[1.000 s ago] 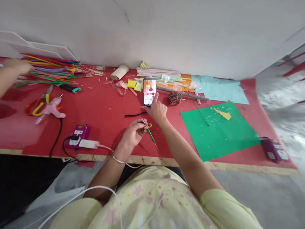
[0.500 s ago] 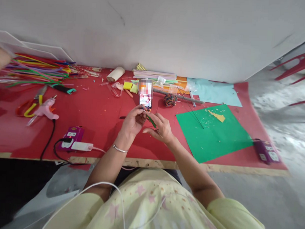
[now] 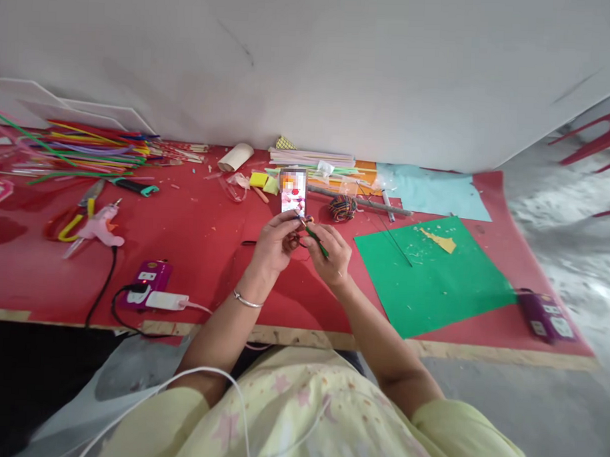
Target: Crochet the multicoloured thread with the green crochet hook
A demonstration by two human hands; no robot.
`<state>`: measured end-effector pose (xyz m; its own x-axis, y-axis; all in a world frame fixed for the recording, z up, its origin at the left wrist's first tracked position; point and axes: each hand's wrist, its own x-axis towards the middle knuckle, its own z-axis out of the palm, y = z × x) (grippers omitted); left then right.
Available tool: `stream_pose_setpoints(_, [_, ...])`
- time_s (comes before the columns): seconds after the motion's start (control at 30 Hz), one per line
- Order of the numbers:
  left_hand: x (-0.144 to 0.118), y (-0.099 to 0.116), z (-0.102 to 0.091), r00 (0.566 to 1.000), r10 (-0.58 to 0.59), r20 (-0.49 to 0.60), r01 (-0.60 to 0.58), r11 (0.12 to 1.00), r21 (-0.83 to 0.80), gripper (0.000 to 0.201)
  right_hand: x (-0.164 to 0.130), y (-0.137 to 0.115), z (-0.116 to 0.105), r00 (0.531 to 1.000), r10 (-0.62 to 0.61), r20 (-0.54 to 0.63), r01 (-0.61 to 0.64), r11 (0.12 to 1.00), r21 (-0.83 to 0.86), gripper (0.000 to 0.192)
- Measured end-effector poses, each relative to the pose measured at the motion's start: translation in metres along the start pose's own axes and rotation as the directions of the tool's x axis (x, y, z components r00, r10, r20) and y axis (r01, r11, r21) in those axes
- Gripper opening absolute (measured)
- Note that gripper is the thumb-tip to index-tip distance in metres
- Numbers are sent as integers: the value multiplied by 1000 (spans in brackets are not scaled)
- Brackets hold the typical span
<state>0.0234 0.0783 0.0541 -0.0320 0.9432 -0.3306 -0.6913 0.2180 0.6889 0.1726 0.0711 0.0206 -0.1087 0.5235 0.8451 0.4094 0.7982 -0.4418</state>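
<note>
Left hand, right hand raised together, both pinching green stem.

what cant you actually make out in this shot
Head view, the only one:
- Phone screen: upper part blurred out, rest too small to read.
- Green stick: its near end is hidden inside the right hand, its far end behind the left hand fingers.
- Bundle of coloured sticks: cut off by the left edge.
- Purple box label: too small and smeared to read.
</note>
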Motion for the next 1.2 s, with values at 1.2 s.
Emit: stream_pose_setpoints(1.2, [7,-3,-3,996,56,66,-57,998,18,49,-10,16,-6,996,58,72,-62,996,56,39])
